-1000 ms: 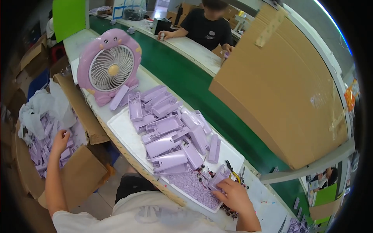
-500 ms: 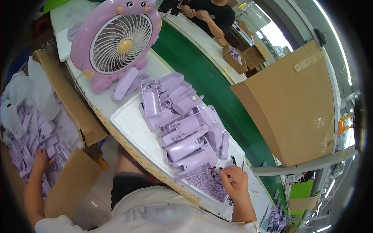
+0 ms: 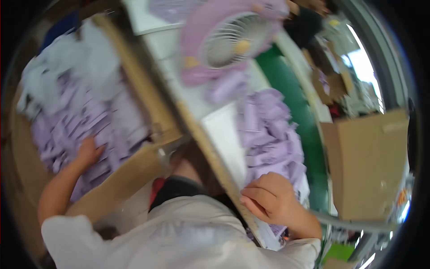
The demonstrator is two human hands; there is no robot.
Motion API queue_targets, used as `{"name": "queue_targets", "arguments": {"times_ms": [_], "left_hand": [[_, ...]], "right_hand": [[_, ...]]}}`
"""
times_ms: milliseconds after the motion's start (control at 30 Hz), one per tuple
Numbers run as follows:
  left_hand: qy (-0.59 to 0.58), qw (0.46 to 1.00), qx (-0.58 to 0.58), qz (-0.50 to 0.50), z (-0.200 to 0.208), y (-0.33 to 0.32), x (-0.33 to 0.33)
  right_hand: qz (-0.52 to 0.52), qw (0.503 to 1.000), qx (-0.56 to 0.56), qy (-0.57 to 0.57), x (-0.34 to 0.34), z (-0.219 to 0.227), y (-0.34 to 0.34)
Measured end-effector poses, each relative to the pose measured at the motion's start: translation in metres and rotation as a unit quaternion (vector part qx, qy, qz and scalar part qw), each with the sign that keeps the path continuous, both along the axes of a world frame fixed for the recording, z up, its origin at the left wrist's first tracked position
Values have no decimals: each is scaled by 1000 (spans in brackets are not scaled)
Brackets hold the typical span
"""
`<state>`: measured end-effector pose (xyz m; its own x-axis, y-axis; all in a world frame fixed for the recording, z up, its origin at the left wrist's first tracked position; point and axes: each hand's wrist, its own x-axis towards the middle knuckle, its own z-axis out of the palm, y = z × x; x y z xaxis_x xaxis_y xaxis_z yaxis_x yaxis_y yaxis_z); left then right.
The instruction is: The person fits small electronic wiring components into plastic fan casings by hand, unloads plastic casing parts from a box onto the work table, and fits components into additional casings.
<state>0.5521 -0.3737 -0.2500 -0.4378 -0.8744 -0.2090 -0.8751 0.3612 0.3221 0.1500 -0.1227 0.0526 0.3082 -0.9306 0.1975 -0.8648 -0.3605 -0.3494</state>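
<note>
My left hand (image 3: 91, 151) is down among pale purple plastic parts (image 3: 80, 117) heaped in a large cardboard box (image 3: 114, 179). Its fingertips are blurred and partly hidden by the parts, so any grip is unclear. My right hand (image 3: 271, 197) hovers above the worktable's near edge, fingers curled together. Whatever they may hold cannot be made out. Just beyond it, purple plastic housings (image 3: 271, 130) are piled on a white tray (image 3: 226, 139). The small-parts tray seen earlier is mostly covered by my right hand and forearm.
A purple animal-shaped fan (image 3: 197, 49) stands at the table's far end. Behind the housings runs a green conveyor belt (image 3: 307, 148). An upright cardboard box (image 3: 371, 170) is to the right. Across the belt, a person (image 3: 307, 27) is partly visible. White plastic film (image 3: 67, 58) lies over the parts box.
The view has swung left, blurring the picture. My right hand has drawn back from the small-parts tray toward the table's near edge. My left hand remains in the parts box.
</note>
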Motion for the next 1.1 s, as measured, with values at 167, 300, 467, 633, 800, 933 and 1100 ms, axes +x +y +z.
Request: {"name": "queue_targets", "arguments": {"times_ms": [167,300,467,633,800,933,1100], "left_hand": [[-76,995,-29,-49,43,8,5],[-90,990,-83,75,63,24,63],[-117,928,84,343,31,18,116],[-27,939,30,341,42,5,91],[77,982,16,173,34,-17,50],[81,994,4,70,32,-33,-6],[75,993,17,85,5,-39,-35]], "right_hand": [[154,984,68,-64,63,-38,-110],[63,945,283,-152,143,-77,-208],[141,958,231,99,203,-186,-302],[128,929,256,234,217,-251,-345],[77,918,277,274,213,-254,-369],[86,956,201,197,189,-265,-414],[21,966,201,-161,206,-268,-449]]}}
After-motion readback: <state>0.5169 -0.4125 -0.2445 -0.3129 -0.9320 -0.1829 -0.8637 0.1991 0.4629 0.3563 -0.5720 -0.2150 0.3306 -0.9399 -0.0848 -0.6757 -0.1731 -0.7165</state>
